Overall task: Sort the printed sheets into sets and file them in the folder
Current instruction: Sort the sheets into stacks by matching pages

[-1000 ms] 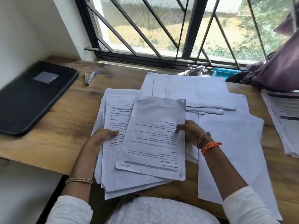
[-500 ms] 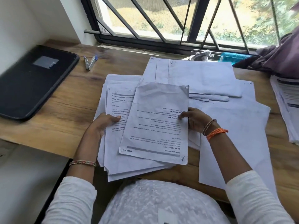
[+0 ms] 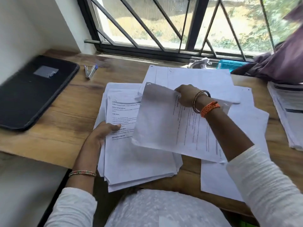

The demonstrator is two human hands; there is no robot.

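Right hand (image 3: 186, 95): fingers curled and pinched on the far edge of a stapled printed set (image 3: 177, 126), which is lifted and tilted above the desk. Its text runs sideways to the camera; the staple corner is at upper left, and the paper is thin, slightly curled and shadowed on the left half. An orange braided band and thin bangles are on that wrist.

Left hand (image 3: 101, 133): fingers together, thumb laid on top, clamped on the left edge of the main stack (image 3: 131, 154). The top sheet faces up with bold headings. The stack is uneven, with edges fanned at the near corner, which overhangs the desk edge.

Further sheets (image 3: 196, 77) lie blank side up behind and to the right of the stack, overlapping one another. Another printed pile (image 3: 288, 112) sits at the far right edge, apart from the rest.

Folder (image 3: 32, 90): black, closed, with rounded corners and a grey label patch, flat on the left of the desk, well apart from the papers. I cannot tell what it contains. Two pens (image 3: 90, 72) lie between the folder and the window.

Surface: wooden desk (image 3: 65, 122), brown grain, matte. Behind it is a window (image 3: 164, 22) with a black diagonal grille, with daylight and vegetation outside. White wall at left. Purple cloth (image 3: 282, 63) is on the sill at right, and a teal object (image 3: 229, 63) is beside it.
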